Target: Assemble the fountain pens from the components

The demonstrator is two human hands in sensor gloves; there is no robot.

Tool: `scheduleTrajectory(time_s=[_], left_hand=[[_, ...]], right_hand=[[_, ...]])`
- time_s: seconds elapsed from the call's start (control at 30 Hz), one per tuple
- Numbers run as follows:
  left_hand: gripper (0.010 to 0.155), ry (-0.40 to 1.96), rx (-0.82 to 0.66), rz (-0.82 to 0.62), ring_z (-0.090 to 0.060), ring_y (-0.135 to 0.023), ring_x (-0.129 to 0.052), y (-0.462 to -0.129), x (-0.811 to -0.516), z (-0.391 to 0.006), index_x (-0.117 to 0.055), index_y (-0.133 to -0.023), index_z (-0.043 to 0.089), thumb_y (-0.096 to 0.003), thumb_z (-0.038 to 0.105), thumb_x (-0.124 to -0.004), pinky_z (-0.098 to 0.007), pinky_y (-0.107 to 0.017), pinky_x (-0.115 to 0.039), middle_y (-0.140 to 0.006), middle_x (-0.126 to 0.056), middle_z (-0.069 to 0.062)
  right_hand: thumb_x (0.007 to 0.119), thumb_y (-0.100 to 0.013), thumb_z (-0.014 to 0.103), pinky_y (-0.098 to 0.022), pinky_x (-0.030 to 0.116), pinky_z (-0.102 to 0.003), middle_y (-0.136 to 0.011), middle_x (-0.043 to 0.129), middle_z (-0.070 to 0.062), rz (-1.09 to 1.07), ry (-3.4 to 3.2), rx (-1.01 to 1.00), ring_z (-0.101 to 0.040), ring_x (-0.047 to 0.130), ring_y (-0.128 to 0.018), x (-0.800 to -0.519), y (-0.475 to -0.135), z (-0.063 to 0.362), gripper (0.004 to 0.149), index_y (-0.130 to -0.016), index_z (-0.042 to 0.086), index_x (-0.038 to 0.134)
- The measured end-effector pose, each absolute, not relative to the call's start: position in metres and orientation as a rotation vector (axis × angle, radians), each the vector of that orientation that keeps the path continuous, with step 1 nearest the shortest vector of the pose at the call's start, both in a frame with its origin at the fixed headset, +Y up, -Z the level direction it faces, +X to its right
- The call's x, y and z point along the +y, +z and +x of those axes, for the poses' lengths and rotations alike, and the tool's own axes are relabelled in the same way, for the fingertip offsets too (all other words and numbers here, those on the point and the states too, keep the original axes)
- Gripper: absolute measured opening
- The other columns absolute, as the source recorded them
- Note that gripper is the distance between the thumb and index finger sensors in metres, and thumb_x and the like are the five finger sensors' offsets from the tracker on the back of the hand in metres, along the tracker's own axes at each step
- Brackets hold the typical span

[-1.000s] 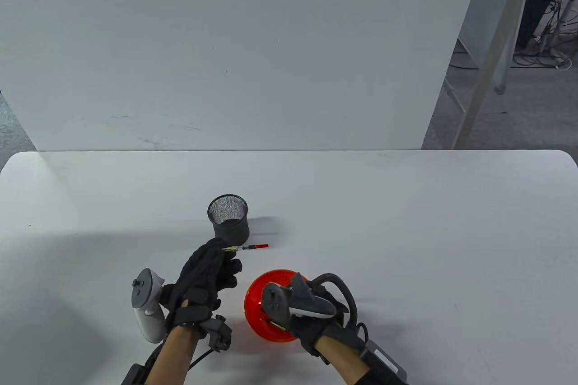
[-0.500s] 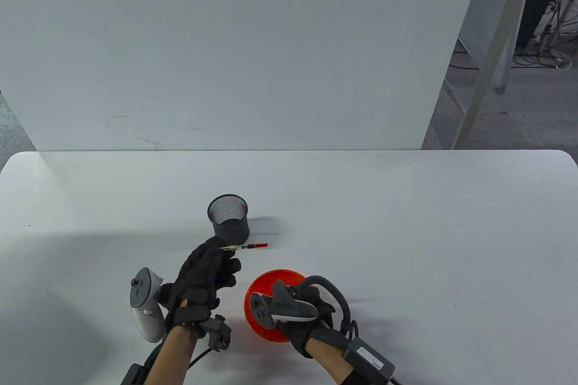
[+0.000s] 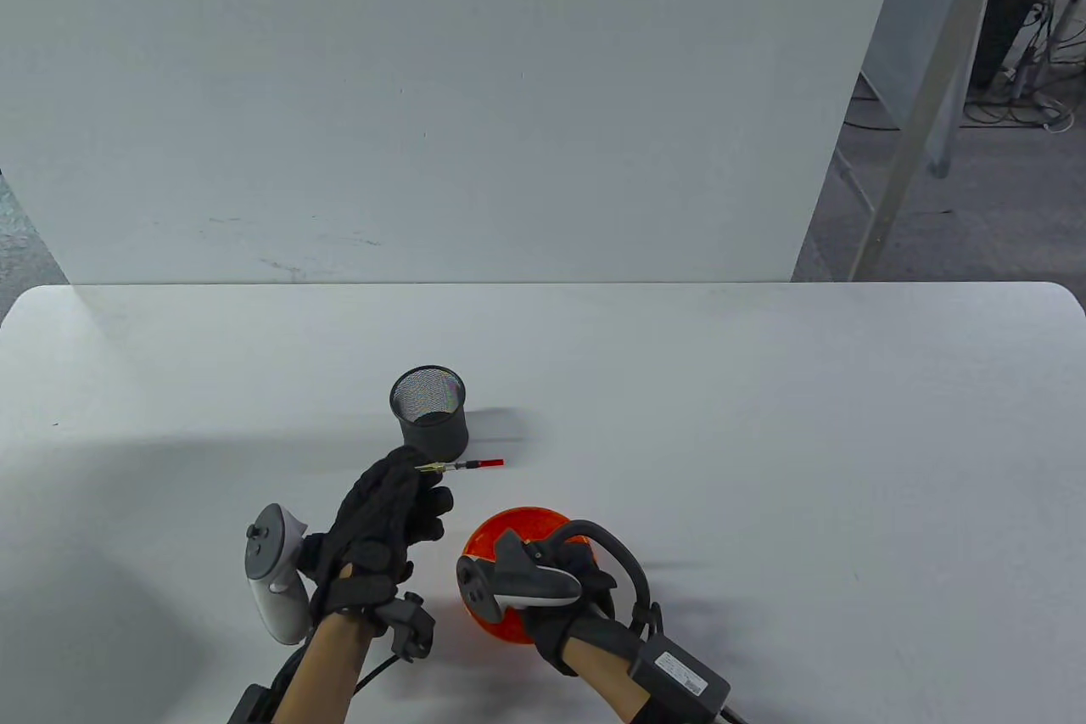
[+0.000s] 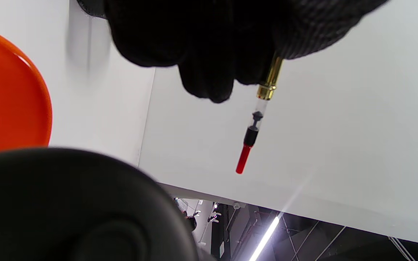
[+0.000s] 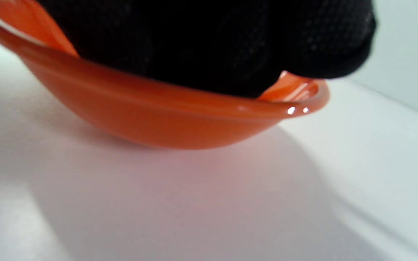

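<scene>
2 hands, 1 pen core held level, next part in the bowl

2 gloved hands work apart. The left hand [image 3: 382, 516] pinches the pen core [image 3: 462, 465] by its brass end, long axis level, red tip pointing right above the table [image 3: 764, 435], just in front of the mesh cup [image 3: 429, 410]. The right hand [image 3: 564, 588] reaches into the orange bowl [image 3: 509, 524]; its fingers are hidden, so their grasp cannot be told. Any mating part probably comes from the right, in line with that tip.

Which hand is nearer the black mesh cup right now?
Left. The left hand sits just in front of the mesh cup, holding a pen part beside its base. The right hand is farther back, over the orange bowl.
</scene>
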State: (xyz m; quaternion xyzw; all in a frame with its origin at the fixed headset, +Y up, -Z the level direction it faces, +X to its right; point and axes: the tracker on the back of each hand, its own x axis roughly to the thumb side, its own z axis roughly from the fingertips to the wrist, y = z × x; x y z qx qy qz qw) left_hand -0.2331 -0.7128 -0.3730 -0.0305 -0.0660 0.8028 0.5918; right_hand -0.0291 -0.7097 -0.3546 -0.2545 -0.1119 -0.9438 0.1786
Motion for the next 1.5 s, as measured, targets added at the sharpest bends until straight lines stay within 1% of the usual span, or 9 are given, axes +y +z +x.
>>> scheduleTrajectory(time_s=[0.37, 0.5, 0.63, 0.8, 0.9, 1.03, 1.1, 1.27, 1.5], left_hand=[[0.044, 1.882, -0.151, -0.075, -0.016, -0.076, -0.097, -0.373, -0.713, -0.232, -0.065, -0.104, 0.030, -0.0635, 0.047, -0.071, -0.038, -0.053, -0.085, -0.098, -0.084, 0.002], [0.044, 1.894, -0.143, -0.083, -0.016, -0.076, -0.097, -0.372, -0.713, -0.232, -0.065, -0.104, 0.030, -0.0637, 0.047, -0.071, -0.038, -0.053, -0.084, -0.098, -0.083, 0.002], [0.044, 1.888, -0.137, -0.084, -0.016, -0.076, -0.097, -0.372, -0.714, -0.232, -0.064, -0.104, 0.030, -0.0638, 0.047, -0.070, -0.038, -0.053, -0.084, -0.098, -0.083, 0.002], [0.044, 1.898, -0.150, -0.070, -0.016, -0.076, -0.097, -0.372, -0.712, -0.235, -0.064, -0.104, 0.030, -0.0637, 0.047, -0.070, -0.038, -0.053, -0.084, -0.098, -0.083, 0.002], [0.044, 1.858, -0.147, -0.071, -0.016, -0.076, -0.097, -0.371, -0.714, -0.233, -0.064, -0.104, 0.030, -0.0636, 0.047, -0.070, -0.038, -0.053, -0.084, -0.098, -0.083, 0.002], [0.044, 1.857, -0.164, -0.106, -0.016, -0.076, -0.097, -0.371, -0.714, -0.226, -0.064, -0.105, 0.030, -0.0638, 0.047, -0.070, -0.038, -0.053, -0.084, -0.098, -0.083, 0.003], [0.044, 1.847, -0.178, -0.111, -0.016, -0.076, -0.097, -0.369, -0.712, -0.223, -0.064, -0.104, 0.030, -0.0638, 0.047, -0.070, -0.038, -0.053, -0.084, -0.098, -0.083, 0.002], [0.044, 1.851, -0.212, -0.114, -0.016, -0.075, -0.097, -0.366, -0.708, -0.218, -0.065, -0.104, 0.030, -0.0636, 0.046, -0.070, -0.038, -0.053, -0.085, -0.098, -0.083, 0.002], [0.044, 1.841, -0.233, -0.129, -0.016, -0.075, -0.098, -0.364, -0.707, -0.213, -0.065, -0.104, 0.030, -0.0635, 0.046, -0.070, -0.038, -0.053, -0.085, -0.098, -0.084, 0.002]], right_hand=[[0.076, -0.055, 0.041, -0.040, 0.083, -0.045, -0.074, 0.091, -0.012, -0.724, -2.730, -0.331, -0.026, 0.089, -0.053, -0.702, -0.355, -0.022, 0.048, -0.091, 0.009, 0.081], [0.073, -0.055, 0.042, -0.041, 0.083, -0.044, -0.078, 0.088, -0.010, -0.730, -2.778, -0.192, -0.026, 0.088, -0.057, -0.681, -0.348, -0.009, 0.046, -0.091, 0.013, 0.079], [0.067, -0.057, 0.041, -0.040, 0.086, -0.043, -0.090, 0.083, -0.009, -0.712, -2.854, -0.070, -0.031, 0.091, -0.068, -0.659, -0.338, 0.012, 0.042, -0.092, 0.019, 0.074], [0.068, -0.057, 0.036, -0.036, 0.094, -0.039, -0.082, 0.087, -0.012, -0.708, -3.146, 0.119, -0.023, 0.100, -0.056, -0.639, -0.334, 0.050, 0.043, -0.094, 0.015, 0.072], [0.069, -0.057, 0.032, -0.038, 0.092, -0.038, -0.083, 0.086, -0.011, -0.726, -3.376, 0.254, -0.023, 0.097, -0.054, -0.638, -0.336, 0.073, 0.046, -0.099, 0.015, 0.072], [0.069, -0.053, 0.030, -0.040, 0.091, -0.038, -0.084, 0.087, -0.010, -0.682, -3.614, 0.516, -0.024, 0.096, -0.054, -0.643, -0.335, 0.093, 0.045, -0.096, 0.019, 0.077], [0.070, -0.052, 0.030, -0.041, 0.091, -0.038, -0.085, 0.087, -0.010, -0.626, -3.693, 0.575, -0.024, 0.096, -0.056, -0.644, -0.335, 0.099, 0.044, -0.095, 0.020, 0.079], [0.073, -0.051, 0.029, -0.042, 0.091, -0.038, -0.086, 0.088, -0.011, -0.552, -3.827, 0.540, -0.026, 0.097, -0.057, -0.647, -0.337, 0.106, 0.043, -0.093, 0.020, 0.082], [0.073, -0.052, 0.029, -0.044, 0.091, -0.039, -0.087, 0.087, -0.011, -0.579, -3.800, 0.509, -0.026, 0.096, -0.058, -0.652, -0.337, 0.104, 0.043, -0.094, 0.020, 0.081]])
